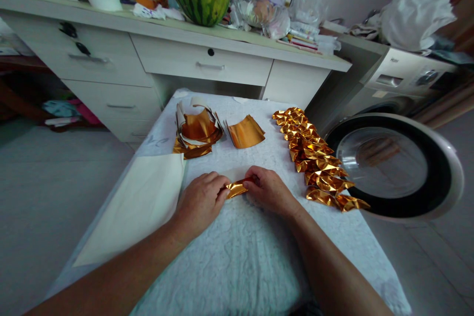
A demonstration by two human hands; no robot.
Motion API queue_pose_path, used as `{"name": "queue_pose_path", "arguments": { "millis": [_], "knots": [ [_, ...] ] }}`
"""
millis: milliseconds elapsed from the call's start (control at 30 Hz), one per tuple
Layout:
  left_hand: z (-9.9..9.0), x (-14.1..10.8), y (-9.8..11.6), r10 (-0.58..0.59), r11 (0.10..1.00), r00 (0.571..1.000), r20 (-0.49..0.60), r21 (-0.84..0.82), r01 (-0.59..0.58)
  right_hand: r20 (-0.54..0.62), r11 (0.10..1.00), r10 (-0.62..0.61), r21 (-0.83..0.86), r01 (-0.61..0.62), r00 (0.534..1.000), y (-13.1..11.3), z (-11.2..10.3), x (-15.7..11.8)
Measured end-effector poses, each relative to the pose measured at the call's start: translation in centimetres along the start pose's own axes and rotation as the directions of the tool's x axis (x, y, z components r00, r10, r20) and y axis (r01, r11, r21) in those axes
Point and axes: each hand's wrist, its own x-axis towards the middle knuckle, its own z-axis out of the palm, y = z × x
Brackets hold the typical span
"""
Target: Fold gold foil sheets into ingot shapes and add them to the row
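The fingers of the left hand and right hand pinch opposite ends of a shiny gold folded foil strip over a pale blue cloth-covered table. Beyond lies a curved gold paper stack; rightward, rows of twisted gold foil pieces.

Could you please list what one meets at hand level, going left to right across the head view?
Cream paper sheet, left hand, metallic gold paper strip, right hand, folded metallic gold pieces, round glass washing-machine door.
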Motion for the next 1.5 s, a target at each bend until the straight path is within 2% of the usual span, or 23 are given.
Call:
{"name": "queue_pose_path", "arguments": {
  "millis": [600,1000,1200,1300,1500],
  "knots": [
    [-0.5,-0.2,-0.5,-0.107,0.951,0.986,-0.13,0.275,0.14,0.0,0.996,0.03,-0.084,-0.03,1.0,-0.2,0.3,0.3],
    [0.1,0.0,-1.2,-0.137,0.969,0.979,-0.15,0.186,0.164,0.001,0.995,0.023,-0.097,-0.023,1.0,0.0,0.3,0.3],
    [0.4,0.1,-1.1,-0.125,0.955,0.978,-0.167,0.248,0.165,-0.005,0.998,0.027,-0.061,-0.027,1.0,-0.1,0.2,0.1],
    [0.5,0.1,-1.2,-0.106,0.964,0.985,-0.137,0.23,0.136,-0.008,0.998,0.019,-0.056,-0.019,1.0,-0.1,0.1,0.0],
    [0.8,0.2,-1.1,-0.097,0.971,0.985,-0.144,0.205,0.126,0.001,0.999,0.016,-0.047,-0.016,1.0,0.3,-0.3,-0.3]
  ]
}}
